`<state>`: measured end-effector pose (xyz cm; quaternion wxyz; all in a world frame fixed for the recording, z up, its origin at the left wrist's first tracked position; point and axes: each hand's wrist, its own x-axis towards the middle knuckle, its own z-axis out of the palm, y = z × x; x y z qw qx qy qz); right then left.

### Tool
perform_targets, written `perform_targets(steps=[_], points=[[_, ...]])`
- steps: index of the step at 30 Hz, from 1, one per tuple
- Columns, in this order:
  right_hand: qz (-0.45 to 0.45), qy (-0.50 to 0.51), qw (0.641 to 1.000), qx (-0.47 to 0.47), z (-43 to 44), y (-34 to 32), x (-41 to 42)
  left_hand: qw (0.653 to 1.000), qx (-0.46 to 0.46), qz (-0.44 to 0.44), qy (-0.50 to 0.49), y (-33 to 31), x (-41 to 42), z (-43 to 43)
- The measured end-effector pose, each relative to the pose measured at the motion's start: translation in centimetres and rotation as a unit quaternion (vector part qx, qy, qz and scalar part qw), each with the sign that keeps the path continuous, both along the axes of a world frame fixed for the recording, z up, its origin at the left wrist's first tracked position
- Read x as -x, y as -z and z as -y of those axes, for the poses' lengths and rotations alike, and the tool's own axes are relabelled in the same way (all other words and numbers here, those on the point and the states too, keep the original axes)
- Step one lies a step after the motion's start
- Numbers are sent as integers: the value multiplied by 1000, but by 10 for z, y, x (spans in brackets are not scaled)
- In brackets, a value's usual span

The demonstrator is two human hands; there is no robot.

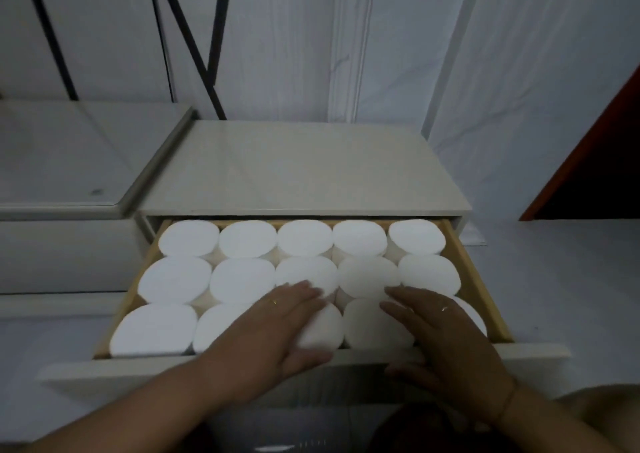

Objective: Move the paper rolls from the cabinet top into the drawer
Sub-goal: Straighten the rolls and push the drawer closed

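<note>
Several white paper rolls (pixel 242 281) stand upright in three rows inside the pulled-out wooden drawer (pixel 479 289), filling it. My left hand (pixel 277 328) lies flat, fingers apart, on the front-row roll near the middle, its thumb over the drawer's white front panel (pixel 104 371). My right hand (pixel 443 334) rests flat on the front-row rolls at the right, thumb hooked over the same front panel. Neither hand grips a roll. The cabinet top (pixel 298 168) behind the drawer carries no rolls.
A second low cabinet (pixel 69 154) adjoins on the left, its top bare. Black metal legs (pixel 194 36) lean against the white draped wall behind. A dark red door edge (pixel 588 154) stands at the right. Pale floor lies to the right of the drawer.
</note>
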<state>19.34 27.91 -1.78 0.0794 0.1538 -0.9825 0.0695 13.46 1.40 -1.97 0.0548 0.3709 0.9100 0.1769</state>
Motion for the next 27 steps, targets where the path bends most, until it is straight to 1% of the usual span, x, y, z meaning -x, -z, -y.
perform_targets(steps=[5,9,12,14,19,24,27], points=[[6,10,1000,-12,-1,4,17,999,13,-36,-28,0,14,17],[-24,0,999,-30,-3,7,33,995,11,-77,-69,3,24,21],[-41,1,999,-35,-5,7,48,987,11,-129,-95,3,34,20],[-47,6,998,-38,-4,7,59,984,8,-143,-107,3,44,18],[-57,54,997,-13,-3,7,90,976,14,-173,-135,9,75,13],[-68,96,993,-18,-3,10,122,972,34,-186,-137,12,108,10],[-75,138,988,-7,0,15,137,971,43,-188,-144,13,126,7]])
